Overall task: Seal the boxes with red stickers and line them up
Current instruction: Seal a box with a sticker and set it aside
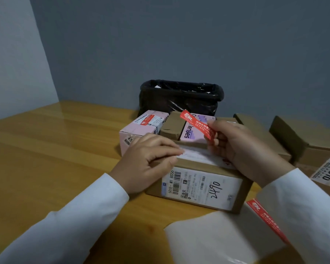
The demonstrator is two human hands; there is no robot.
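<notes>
A brown cardboard box (200, 185) with a white shipping label marked 2490 sits in front of me. My left hand (147, 159) rests on its top left edge, fingers lying along the flap. My right hand (242, 147) hovers over the box's right side and pinches a long red sticker (197, 126) by its lower end, the strip slanting up to the left. Behind the box stand a pink box (141, 128) bearing a red sticker, a small brown box (172, 126) and a lilac box (193, 131) printed "lenses".
A white backing sheet (217, 241) with another red sticker (267, 220) lies at the near right. More brown boxes (301, 141) stand at the far right. A bin with a black liner (181, 96) stands against the wall. The wooden table (55, 149) stretches left.
</notes>
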